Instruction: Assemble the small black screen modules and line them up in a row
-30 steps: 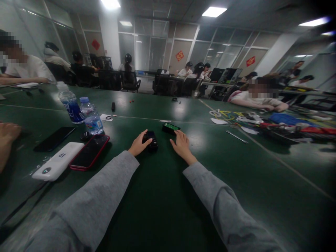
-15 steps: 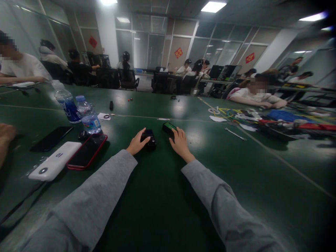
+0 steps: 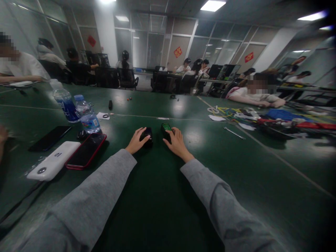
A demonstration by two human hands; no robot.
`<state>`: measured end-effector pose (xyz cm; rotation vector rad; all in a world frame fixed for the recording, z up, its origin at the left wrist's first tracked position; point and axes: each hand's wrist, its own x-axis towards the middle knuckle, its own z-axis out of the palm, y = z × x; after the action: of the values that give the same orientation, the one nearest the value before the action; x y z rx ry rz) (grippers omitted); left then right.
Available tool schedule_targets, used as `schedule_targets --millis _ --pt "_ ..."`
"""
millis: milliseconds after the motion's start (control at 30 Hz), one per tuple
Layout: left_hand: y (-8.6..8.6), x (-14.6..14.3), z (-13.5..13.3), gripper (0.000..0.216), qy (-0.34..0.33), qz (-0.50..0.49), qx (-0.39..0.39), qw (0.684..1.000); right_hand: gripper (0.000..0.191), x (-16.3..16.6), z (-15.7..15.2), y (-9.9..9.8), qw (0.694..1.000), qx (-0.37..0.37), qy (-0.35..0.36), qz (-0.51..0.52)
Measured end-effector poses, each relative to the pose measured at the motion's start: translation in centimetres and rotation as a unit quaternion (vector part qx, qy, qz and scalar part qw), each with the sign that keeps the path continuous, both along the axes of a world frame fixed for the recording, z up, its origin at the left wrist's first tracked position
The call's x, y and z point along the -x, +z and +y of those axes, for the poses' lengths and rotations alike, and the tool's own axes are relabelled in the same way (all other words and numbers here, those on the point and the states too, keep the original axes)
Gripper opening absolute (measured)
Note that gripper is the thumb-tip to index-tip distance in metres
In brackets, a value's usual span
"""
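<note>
On the green table in front of me, my left hand (image 3: 135,140) is closed round the left side of a small black handheld device (image 3: 149,135), with the thumb across its near part. My right hand (image 3: 177,142) grips a second black handheld device (image 3: 166,128) with a lit green display. Its thumb lies along the near left and its fingers bend at the right side. The two devices lie side by side with a narrow gap between them. My fingers hide parts of both.
To the left are a red-edged phone (image 3: 86,152), a white power bank (image 3: 54,160), a black phone (image 3: 49,138) and two water bottles (image 3: 86,113). At right lie a wrench (image 3: 234,133) and a pile of cables and tools (image 3: 275,120). People sit around the room.
The right device has turned to point more straight away from me, and my right thumb has moved to its left side. The left device has turned slightly and shifted a little left.
</note>
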<state>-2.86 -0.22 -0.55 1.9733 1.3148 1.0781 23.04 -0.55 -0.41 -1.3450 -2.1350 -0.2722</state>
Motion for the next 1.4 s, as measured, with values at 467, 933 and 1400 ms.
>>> schedule_targets --millis 467,933,1400 --pt "0.4 0.1 -0.5 0.093 -0.025 0.048 -0.001 0.999 0.055 -0.3 0.6 -0.5 0.997 0.044 0.052 0.019" --pt "-0.4 0.1 0.2 0.084 -0.013 0.021 -0.038 0.999 0.052 4.0 -2.4 0.1 0.993 0.068 0.077 0.058" --pt "-0.7 0.1 0.3 0.087 -0.012 0.045 -0.051 0.998 0.039 4.7 -3.5 0.9 0.987 0.066 0.130 0.062"
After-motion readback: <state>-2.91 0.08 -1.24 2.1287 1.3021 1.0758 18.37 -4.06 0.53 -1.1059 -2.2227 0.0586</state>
